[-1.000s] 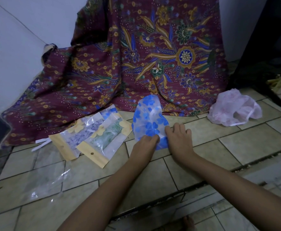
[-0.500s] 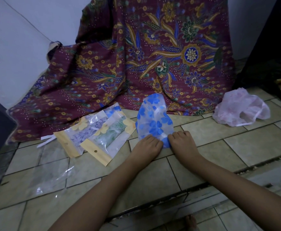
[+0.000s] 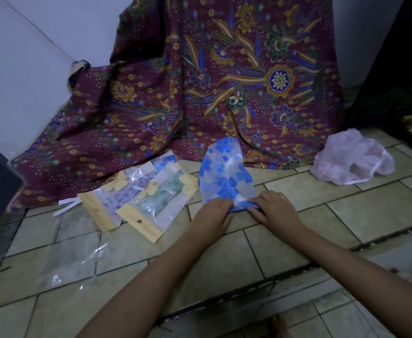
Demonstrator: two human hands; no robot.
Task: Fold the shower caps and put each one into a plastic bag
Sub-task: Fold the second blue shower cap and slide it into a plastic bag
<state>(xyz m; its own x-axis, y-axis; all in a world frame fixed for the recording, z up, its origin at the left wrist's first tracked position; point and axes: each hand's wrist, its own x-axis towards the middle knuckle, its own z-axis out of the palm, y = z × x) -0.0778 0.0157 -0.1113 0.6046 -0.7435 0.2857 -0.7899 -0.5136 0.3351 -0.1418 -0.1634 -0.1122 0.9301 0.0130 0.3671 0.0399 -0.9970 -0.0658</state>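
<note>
- Folding step: left hand (image 3: 214, 213) and right hand (image 3: 274, 208), each grip pinching the near hem of the blue-flowered shower cap (image 3: 224, 176).
- The next move probably calls for folding it narrower to fit the empty clear bag (image 3: 75, 262).

Dim room; tiled floor (image 3: 371, 215), white wall (image 3: 29, 69), batik cloth (image 3: 200, 93).

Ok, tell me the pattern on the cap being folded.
The shower cap is translucent with blue flowers; head view.
</note>
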